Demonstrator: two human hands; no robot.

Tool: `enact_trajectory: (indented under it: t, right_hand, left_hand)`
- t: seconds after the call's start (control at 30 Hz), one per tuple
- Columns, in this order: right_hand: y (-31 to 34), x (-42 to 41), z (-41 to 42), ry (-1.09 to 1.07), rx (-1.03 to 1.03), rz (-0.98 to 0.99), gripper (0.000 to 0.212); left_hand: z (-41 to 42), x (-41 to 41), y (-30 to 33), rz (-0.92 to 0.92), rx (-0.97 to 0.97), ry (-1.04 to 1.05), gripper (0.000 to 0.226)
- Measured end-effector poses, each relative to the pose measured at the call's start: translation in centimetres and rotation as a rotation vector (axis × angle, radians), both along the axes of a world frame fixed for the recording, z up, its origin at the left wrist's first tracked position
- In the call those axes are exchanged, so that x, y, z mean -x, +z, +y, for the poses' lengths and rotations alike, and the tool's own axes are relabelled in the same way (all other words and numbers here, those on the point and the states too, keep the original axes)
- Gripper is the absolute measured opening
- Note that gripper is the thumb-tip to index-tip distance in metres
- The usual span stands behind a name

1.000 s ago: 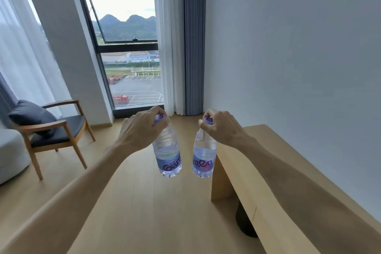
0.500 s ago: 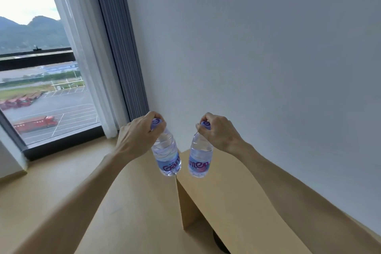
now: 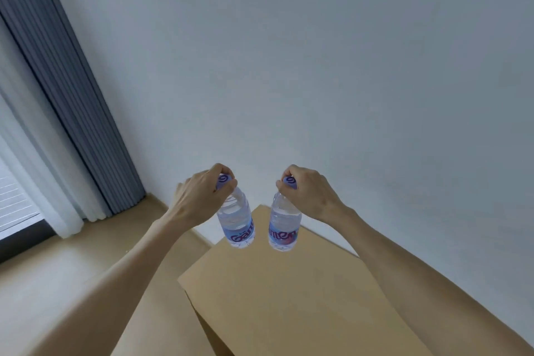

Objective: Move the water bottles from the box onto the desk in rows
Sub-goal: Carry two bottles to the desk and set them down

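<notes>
From the head camera, two bare arms reached out in front of the person. The left hand [image 3: 202, 196] had its fingers curled tight round the purple cap of the left bottle [image 3: 237, 222]. The right hand [image 3: 310, 192] pinched the purple cap of the right bottle [image 3: 283, 228] in the same way. Both bottles were clear, with water inside and a blue and pink label low down. They hung from their caps in the air, close to each other but not touching. The left bottle leaned a little, with its bottom swung toward the right one. The right bottle hung nearly straight.

Under the bottles was the desk [image 3: 289, 298]. Its top was flat, plain, light brown wood, and its far corner showed between the two bottles. The bottles were above the far end of the desk and did not touch it. The back edge of the desk ran along the wall [image 3: 318, 52], which was big, plain and pale grey.

To the left, the floor [image 3: 72, 269] was light wood too. A grey curtain [image 3: 72, 110] with many folds hung down in the corner. Beside it hung a thin white curtain [image 3: 37, 170]. A bit of the window [image 3: 11, 205] with its dark frame showed at the left edge.
</notes>
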State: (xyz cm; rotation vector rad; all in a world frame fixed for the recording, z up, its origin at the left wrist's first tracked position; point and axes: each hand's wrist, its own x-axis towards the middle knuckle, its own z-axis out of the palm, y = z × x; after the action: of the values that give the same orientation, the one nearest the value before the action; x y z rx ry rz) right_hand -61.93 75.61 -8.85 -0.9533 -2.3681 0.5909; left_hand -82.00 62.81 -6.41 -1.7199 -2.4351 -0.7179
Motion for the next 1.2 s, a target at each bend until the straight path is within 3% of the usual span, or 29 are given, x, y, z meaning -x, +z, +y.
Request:
enact_trajectory:
  t: [0.73, 1.03, 1.2]
  right_hand:
    - [-10.0, -1.8, 11.2, -0.478, 0.166, -0.196, 0.020]
    - [-13.9, -0.2, 12.5, -0.545, 0.269, -0.253, 0.021]
    - [-14.8, 0.9, 13.2, -0.540, 0.289, -0.271, 0.021]
  left_hand:
    - [24.5, 0.5, -11.7, -0.024, 0.267, -0.610, 0.016]
    - [28.1, 2.1, -16.5, 0.028, 0.424, -0.701, 0.020]
    - [29.3, 2.6, -17.2, 0.039, 0.411, -0.717, 0.021]
